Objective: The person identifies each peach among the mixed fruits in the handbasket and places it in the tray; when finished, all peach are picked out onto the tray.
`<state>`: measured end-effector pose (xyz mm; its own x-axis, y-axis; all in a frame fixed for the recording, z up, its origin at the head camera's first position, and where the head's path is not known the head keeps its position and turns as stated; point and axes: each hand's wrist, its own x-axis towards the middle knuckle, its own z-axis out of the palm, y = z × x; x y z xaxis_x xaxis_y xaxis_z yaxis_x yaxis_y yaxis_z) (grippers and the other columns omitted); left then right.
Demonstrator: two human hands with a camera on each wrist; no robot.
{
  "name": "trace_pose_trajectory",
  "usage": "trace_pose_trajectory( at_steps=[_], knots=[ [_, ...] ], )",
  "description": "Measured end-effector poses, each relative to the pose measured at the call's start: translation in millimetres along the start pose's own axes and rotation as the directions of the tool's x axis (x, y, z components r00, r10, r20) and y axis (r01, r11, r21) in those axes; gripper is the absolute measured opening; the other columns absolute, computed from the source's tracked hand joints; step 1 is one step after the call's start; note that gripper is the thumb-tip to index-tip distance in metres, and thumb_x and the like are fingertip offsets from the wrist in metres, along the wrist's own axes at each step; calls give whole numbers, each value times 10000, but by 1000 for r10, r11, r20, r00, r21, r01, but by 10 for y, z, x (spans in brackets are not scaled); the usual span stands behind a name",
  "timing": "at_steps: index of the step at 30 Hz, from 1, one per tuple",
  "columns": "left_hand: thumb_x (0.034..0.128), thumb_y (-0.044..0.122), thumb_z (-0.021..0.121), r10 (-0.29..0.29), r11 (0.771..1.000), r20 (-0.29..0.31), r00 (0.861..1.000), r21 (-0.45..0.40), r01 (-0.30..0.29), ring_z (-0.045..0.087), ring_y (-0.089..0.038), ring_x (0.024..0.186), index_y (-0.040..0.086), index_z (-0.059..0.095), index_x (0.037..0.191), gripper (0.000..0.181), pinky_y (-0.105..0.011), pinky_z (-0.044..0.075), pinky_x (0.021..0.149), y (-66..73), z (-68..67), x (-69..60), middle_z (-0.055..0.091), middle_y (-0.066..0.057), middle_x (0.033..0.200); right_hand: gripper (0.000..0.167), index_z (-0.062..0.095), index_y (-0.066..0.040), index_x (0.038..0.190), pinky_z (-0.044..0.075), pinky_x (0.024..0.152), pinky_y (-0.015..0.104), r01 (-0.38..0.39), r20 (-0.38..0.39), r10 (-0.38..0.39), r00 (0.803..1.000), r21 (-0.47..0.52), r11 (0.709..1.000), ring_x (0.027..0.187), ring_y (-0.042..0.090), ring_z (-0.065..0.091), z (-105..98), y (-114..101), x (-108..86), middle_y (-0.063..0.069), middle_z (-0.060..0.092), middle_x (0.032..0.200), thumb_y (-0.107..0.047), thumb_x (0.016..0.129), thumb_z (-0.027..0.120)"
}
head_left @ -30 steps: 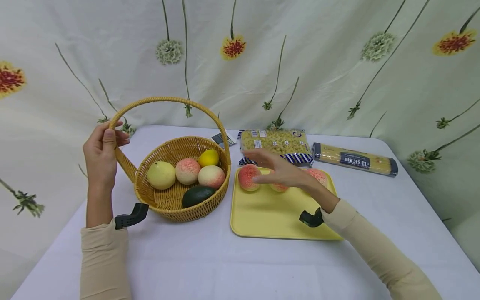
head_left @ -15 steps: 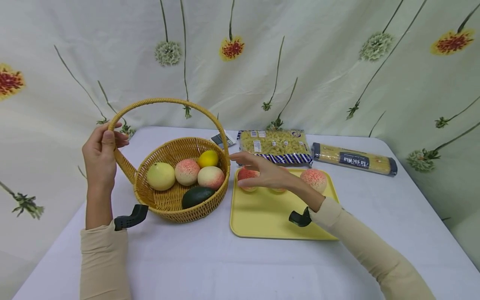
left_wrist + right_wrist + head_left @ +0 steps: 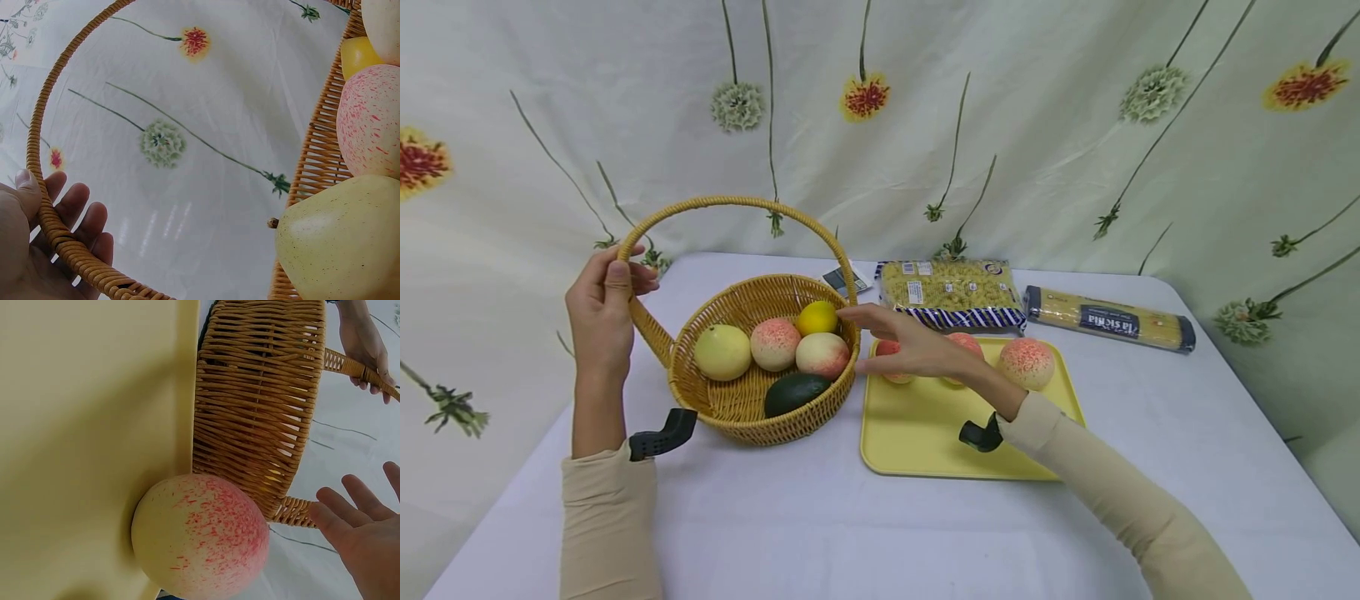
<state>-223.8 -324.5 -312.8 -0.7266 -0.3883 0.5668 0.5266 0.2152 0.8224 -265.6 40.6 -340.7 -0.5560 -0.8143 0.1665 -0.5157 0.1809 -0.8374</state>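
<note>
A wicker basket (image 3: 775, 432) stands at left with its tall hoop handle (image 3: 730, 201) upright. In it lie a pale yellow-green pear (image 3: 340, 240), two peaches (image 3: 775, 343), a lemon (image 3: 817, 317) and a dark green avocado (image 3: 796, 394). My left hand (image 3: 604, 312) holds the handle's left side, thumb on one side and fingers behind it. My right hand (image 3: 913, 343), fingers spread and holding nothing, reaches over the tray's left edge to the handle's right base; contact there is unclear. Behind and beside that hand, several peaches (image 3: 1027, 363) sit on the yellow tray (image 3: 940, 442).
A bag of short pasta (image 3: 951, 287) lies behind the tray, and a spaghetti packet (image 3: 1108, 317) is to its right. A small card (image 3: 848, 279) lies behind the basket. Flower-printed cloth (image 3: 1037, 125) hangs at the back of the white table (image 3: 865, 542).
From above the tray's peaches, my right hand has moved left to the basket's right side, uncovering the rightmost peach. The left hand and basket have stayed in place.
</note>
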Motion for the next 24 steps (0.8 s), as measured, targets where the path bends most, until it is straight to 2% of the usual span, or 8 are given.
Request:
trace_pose_trajectory(
  at_steps=[6, 11, 15, 21, 24],
  knots=[
    [965, 191, 535, -6, 1000, 2, 1000, -25, 6, 600, -175, 803, 12, 637, 1180, 298, -137, 525, 777, -8, -4, 0, 612, -58, 876, 669, 340, -124, 1474, 254, 1166, 339, 18, 6, -18, 1000, 6, 1000, 1414, 128, 292, 75, -6, 113, 24, 343, 1523, -177, 896, 671],
    [964, 193, 536, -7, 1000, 1, 1000, -26, 7, 599, -180, 804, 10, 636, 1181, 300, -137, 525, 777, -4, -2, 1, 612, -61, 876, 678, 324, -107, 1476, 286, 1149, 438, 53, 23, -53, 998, -6, 999, 1416, 191, 298, 158, 28, 214, 88, 343, 1518, -166, 895, 668],
    [965, 195, 533, -7, 1000, 2, 1000, -16, 7, 599, -176, 803, 5, 632, 1185, 306, -135, 524, 777, -4, -1, 2, 613, -58, 875, 695, 331, -125, 1474, 303, 1129, 489, 44, 26, -43, 999, -19, 999, 1413, 263, 302, 219, 31, 285, 66, 353, 1508, -180, 881, 688],
    [967, 194, 529, -4, 1000, 0, 1000, -2, 4, 599, -174, 802, 18, 637, 1180, 297, -135, 524, 777, -4, 1, 1, 615, -52, 873, 686, 371, -173, 1456, 359, 1097, 445, 28, 3, -28, 1000, -75, 997, 1369, 284, 365, 269, 15, 384, 35, 389, 1480, -194, 863, 715],
    [968, 192, 531, -2, 1000, 2, 1000, -8, 2, 600, -172, 802, 11, 634, 1181, 299, -136, 525, 778, -1, -4, 0, 614, -61, 877, 694, 365, -181, 1463, 373, 1082, 418, 5, 8, -4, 1000, -65, 998, 1359, 280, 370, 291, 12, 424, 35, 373, 1487, -189, 864, 714]
  ],
)
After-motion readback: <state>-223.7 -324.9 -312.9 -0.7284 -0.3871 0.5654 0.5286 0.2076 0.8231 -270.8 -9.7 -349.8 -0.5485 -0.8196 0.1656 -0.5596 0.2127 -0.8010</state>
